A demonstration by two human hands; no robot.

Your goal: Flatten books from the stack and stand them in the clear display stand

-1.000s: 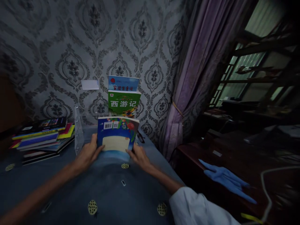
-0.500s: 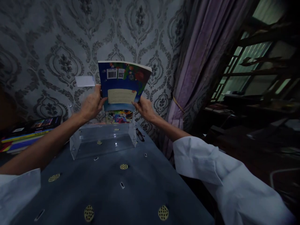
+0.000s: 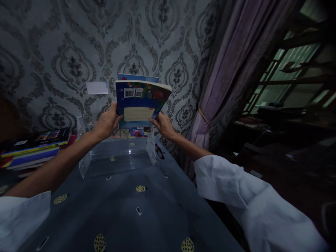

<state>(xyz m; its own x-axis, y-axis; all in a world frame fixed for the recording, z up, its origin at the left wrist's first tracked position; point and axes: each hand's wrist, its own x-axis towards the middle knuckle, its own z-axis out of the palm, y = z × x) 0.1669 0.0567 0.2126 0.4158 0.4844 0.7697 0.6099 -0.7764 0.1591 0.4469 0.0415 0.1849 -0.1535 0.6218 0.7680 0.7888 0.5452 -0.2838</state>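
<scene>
A blue paperback book (image 3: pixel 136 101) with a barcode and a cream text panel faces me, tilted, above the back of a clear acrylic rack (image 3: pixel 115 159). My left hand (image 3: pixel 107 122) grips its left edge, thumb on the near cover. On the other side, my right hand (image 3: pixel 164 125) pinches the lower right edge. Behind the held book, the top of another blue book (image 3: pixel 139 77) shows. A colourful cover (image 3: pixel 136 132) is visible below it, at the back of the rack; how these sit is partly hidden.
A stack of books (image 3: pixel 39 143) lies at the left of the table. Eyeglasses (image 3: pixel 159 152) rest right of the rack on the dark patterned tablecloth (image 3: pixel 112 206). A white card (image 3: pixel 97 88) is near the patterned wall. A purple curtain (image 3: pixel 223 70) hangs at right.
Both hands have lowered the blue book slightly toward the rack. The top of another blue book now shows behind it. The view has shifted a little.
</scene>
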